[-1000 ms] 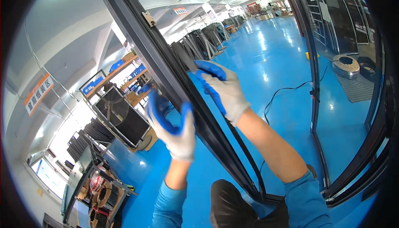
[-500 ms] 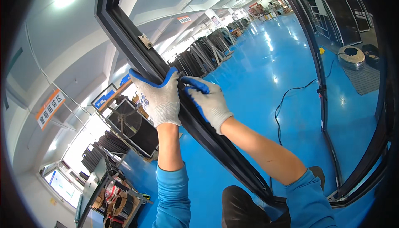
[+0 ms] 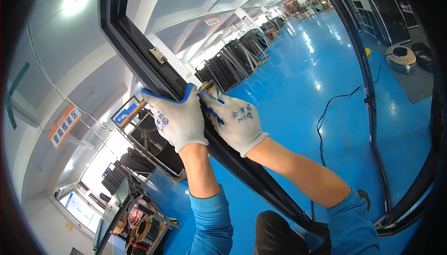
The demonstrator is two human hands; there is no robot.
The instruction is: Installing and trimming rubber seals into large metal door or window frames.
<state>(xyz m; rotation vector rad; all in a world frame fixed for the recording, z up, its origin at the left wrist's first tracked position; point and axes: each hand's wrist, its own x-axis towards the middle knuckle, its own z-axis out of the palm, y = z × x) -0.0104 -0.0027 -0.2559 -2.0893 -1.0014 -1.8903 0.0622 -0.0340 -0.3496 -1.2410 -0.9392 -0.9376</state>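
A large black door or window frame (image 3: pixel 242 173) slants across my view, from the upper left down to the lower middle. My left hand (image 3: pixel 174 117), in a white knit glove with blue coating, is wrapped round its upright bar. Right beside it my right hand (image 3: pixel 235 122), gloved the same way, presses curled fingers against the bar's inner edge. The fingertips are partly hidden, so what they pinch, if anything, cannot be made out. Above both hands a small silver metal fitting (image 3: pixel 158 55) is set in the bar.
The frame's other side (image 3: pixel 369 101) stands to the right. A black cable (image 3: pixel 321 124) trails over the blue floor. Wrapped coils (image 3: pixel 401 59) lie far right. At lower left stands a loaded workbench (image 3: pixel 111 204); behind is a rack with a fan (image 3: pixel 151 136). Racks of dark profiles (image 3: pixel 228 64) line the back.
My right hand has turned so that more of the back of its glove shows, and its fingers are more curled. The left hand keeps its grip. The whole view has shifted slightly.
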